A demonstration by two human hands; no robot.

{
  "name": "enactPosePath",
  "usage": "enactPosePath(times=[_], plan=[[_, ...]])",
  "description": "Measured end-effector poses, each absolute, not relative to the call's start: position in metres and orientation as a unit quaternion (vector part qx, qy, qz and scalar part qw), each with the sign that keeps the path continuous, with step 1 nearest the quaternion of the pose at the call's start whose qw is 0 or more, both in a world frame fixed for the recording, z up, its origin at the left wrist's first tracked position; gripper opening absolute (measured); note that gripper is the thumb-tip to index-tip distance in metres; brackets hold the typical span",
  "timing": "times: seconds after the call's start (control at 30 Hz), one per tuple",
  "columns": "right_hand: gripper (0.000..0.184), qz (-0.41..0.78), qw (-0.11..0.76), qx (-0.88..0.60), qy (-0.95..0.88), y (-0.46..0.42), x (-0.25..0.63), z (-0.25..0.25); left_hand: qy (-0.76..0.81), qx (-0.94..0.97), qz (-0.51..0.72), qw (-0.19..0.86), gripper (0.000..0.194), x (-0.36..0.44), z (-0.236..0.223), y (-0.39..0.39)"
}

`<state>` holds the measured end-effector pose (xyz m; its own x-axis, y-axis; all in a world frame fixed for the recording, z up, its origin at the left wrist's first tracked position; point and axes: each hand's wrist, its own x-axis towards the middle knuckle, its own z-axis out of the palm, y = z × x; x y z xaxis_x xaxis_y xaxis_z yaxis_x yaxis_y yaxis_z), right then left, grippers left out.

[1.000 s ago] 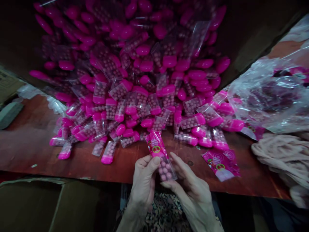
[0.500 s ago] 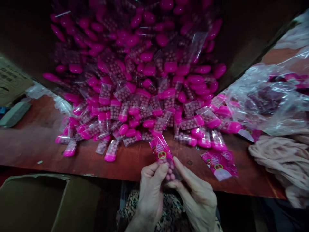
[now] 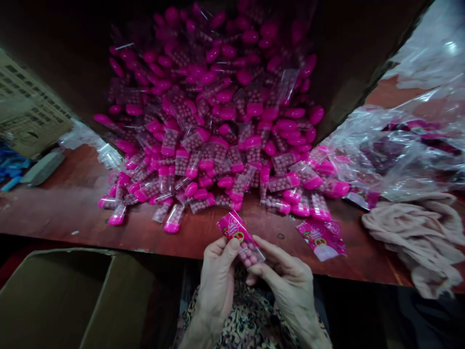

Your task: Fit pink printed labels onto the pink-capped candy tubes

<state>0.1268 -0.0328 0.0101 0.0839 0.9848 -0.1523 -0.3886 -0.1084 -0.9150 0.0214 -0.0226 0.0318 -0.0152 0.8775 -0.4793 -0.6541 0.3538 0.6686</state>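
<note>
Between my two hands is a small clear candy container (image 3: 250,254) of pink balls, with a printed pink label sleeve (image 3: 234,227) over its far end. My left hand (image 3: 218,271) pinches it from the left, thumb on top. From the right, the fingers and thumb of my right hand (image 3: 286,276) close on its near end. A large pile of similar containers with pink caps (image 3: 218,155) spills onto the table just beyond my hands. Several flat printed labels (image 3: 322,238) lie to the right of my right hand.
The pile comes out of a dark open box (image 3: 345,63) on the reddish table (image 3: 145,237). At right are a clear plastic bag (image 3: 399,155) and a beige cloth (image 3: 417,232). A cardboard box (image 3: 123,286) stands below the edge at left; a grey block (image 3: 43,168) lies farther back.
The container has tilted further left in my hands, and my right thumb has come onto its near end. The view has shifted, showing more of the left side. The pile looks unchanged.
</note>
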Motion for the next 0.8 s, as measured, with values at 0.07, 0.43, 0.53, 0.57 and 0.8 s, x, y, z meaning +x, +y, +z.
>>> enactPosePath(times=[0.07, 0.43, 0.53, 0.57, 0.8], plan=[[0.034, 0.597, 0.592, -0.442, -0.311, -0.033, 0.123, 0.011, 0.439, 0.111, 0.559, 0.694, 0.022, 0.023, 0.032, -0.025], [0.028, 0.610, 0.596, -0.436, -0.287, -0.032, 0.118, 0.010, 0.433, 0.107, 0.551, 0.706, 0.021, 0.022, 0.027, -0.024], [0.025, 0.608, 0.594, -0.441, -0.288, -0.031, 0.118, 0.007, 0.433, 0.117, 0.545, 0.709, 0.019, 0.021, 0.024, -0.024], [0.025, 0.606, 0.596, -0.442, -0.288, -0.030, 0.117, 0.006, 0.431, 0.119, 0.541, 0.712, 0.019, 0.021, 0.023, -0.023], [0.024, 0.587, 0.616, -0.432, -0.300, -0.029, 0.116, -0.001, 0.448, 0.128, 0.533, 0.707, 0.018, 0.019, 0.017, -0.022]])
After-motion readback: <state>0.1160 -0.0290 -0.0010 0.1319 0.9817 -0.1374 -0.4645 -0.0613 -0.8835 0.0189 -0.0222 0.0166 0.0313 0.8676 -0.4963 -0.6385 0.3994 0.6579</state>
